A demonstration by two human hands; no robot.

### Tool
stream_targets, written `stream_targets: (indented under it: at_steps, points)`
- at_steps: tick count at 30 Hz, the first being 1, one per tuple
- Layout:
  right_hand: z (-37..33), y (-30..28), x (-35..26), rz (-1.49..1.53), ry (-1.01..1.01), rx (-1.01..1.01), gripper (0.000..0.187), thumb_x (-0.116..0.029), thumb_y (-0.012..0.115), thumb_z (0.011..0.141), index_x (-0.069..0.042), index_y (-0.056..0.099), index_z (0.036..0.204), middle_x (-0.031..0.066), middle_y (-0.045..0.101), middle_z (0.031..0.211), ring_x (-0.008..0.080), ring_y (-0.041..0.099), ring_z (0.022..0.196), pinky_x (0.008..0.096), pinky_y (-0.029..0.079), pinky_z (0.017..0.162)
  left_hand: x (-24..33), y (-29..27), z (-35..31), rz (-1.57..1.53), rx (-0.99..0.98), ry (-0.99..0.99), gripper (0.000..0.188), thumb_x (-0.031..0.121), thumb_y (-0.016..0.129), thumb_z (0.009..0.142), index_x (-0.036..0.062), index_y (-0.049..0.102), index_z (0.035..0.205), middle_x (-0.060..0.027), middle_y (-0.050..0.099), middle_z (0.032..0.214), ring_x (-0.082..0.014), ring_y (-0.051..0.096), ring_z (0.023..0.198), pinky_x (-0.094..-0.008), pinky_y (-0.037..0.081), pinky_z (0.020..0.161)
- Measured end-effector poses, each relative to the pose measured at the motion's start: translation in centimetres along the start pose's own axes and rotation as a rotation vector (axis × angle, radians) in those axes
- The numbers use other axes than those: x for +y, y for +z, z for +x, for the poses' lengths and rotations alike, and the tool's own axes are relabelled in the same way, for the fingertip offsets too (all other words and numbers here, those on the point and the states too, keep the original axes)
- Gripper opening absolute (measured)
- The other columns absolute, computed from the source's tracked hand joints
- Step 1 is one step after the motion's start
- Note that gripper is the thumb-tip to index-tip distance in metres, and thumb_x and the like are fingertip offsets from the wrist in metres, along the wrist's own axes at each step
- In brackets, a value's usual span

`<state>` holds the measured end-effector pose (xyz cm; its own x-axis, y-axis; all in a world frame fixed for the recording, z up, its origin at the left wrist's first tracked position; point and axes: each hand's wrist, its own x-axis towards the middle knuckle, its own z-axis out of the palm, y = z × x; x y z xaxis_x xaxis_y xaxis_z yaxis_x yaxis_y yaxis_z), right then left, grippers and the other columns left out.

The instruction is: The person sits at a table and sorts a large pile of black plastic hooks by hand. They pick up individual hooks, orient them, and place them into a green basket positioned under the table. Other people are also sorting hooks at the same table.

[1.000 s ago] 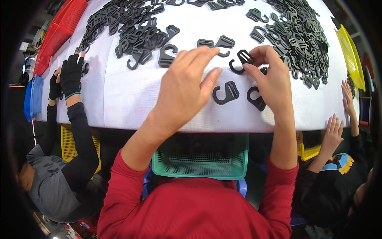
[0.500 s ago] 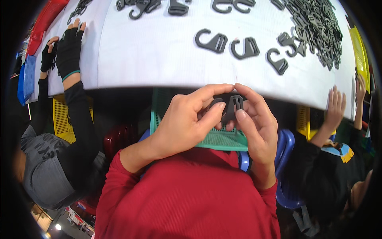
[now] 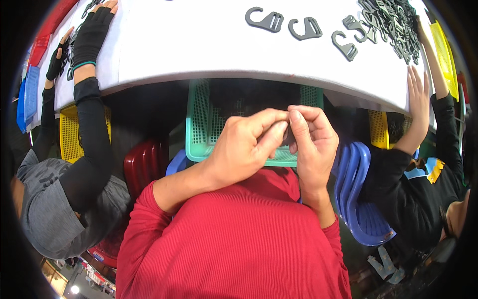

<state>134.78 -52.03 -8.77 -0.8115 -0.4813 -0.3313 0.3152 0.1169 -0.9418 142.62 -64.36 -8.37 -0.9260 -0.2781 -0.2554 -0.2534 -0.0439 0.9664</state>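
My left hand (image 3: 239,147) and my right hand (image 3: 314,142) meet in front of me, past the table's near edge. Both are closed, fingertips pinched together, on a dark plastic hook buckle (image 3: 286,136). Only a dark sliver of it shows between the fingers; the rest is hidden. Beneath my hands is a green mesh basket (image 3: 190,124). Three loose black hooks of the same kind lie nearest on the white table: one hook (image 3: 268,21), a second hook (image 3: 307,29) and a third hook (image 3: 345,48).
A big heap of black hooks (image 3: 396,32) covers the table's right end. A co-worker in black gloves (image 3: 92,42) works at the left; another person's bare hand (image 3: 418,87) rests by the right edge. Plastic stools (image 3: 356,184) and yellow baskets (image 3: 72,134) stand alongside.
The table has shifted upward in view, showing more of the green basket. My fingers have closed in over the buckle, which was plainly visible before. The right co-worker's far hand now reaches to the heap.
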Motion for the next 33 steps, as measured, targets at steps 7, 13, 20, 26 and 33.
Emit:
stream_targets:
  at_steps: [7,13,20,26,33]
  points:
    - [-1.4,-1.0,0.4,0.019,-0.016,-0.128,0.025,-0.003,0.058,0.095,0.002,0.056,0.120,-0.0002,0.059,0.087,0.0018,0.053,0.071,0.0174,0.042,0.058,-1.6,0.4,-0.4,-0.060,0.032,-0.001,0.022,0.012,0.052,0.099,0.0006,0.066,0.112,-0.0005,0.064,0.074,-0.0029,0.053,0.056,-0.0203,0.044,0.050]
    - [-0.6,-0.5,2.3,-0.119,-0.091,0.091,0.013,-0.011,0.062,0.096,0.002,0.064,0.092,-0.0039,0.056,0.067,0.0001,0.047,0.056,0.0174,0.035,0.048,-1.9,0.8,-0.9,0.036,-0.023,0.017,0.020,0.010,0.056,0.096,-0.0015,0.065,0.110,-0.0078,0.063,0.068,-0.0105,0.061,0.059,-0.0261,0.048,0.053]
    - [0.0,-2.0,0.8,0.123,0.065,-0.130,0.055,-0.040,0.034,0.106,0.007,0.063,0.111,0.0093,0.068,0.081,0.0135,0.066,0.065,0.0238,0.056,0.060,-2.2,-0.3,-0.3,-0.168,-0.042,-0.080,0.025,0.015,0.052,0.101,0.0017,0.065,0.116,0.0013,0.061,0.073,-0.0024,0.055,0.058,-0.0176,0.044,0.050]
    - [-0.5,-1.7,0.5,0.078,-0.005,-0.156,0.030,-0.003,0.054,0.097,0.003,0.058,0.127,0.0099,0.069,0.093,0.0152,0.069,0.081,0.0285,0.057,0.076,-1.5,-0.6,0.3,-0.184,-0.050,-0.083,0.024,0.013,0.055,0.099,0.0017,0.061,0.119,0.0026,0.060,0.076,-0.0015,0.051,0.060,-0.0174,0.043,0.054]
    - [-0.7,-1.1,-1.4,-0.283,-0.382,-0.060,0.031,0.000,0.053,0.096,0.001,0.059,0.127,0.0128,0.070,0.098,0.0146,0.069,0.082,0.0256,0.054,0.075,0.4,-0.4,1.3,-0.058,0.029,0.151,0.014,0.009,0.066,0.090,0.0005,0.061,0.099,0.0025,0.049,0.059,-0.0021,0.044,0.054,-0.0220,0.036,0.049]
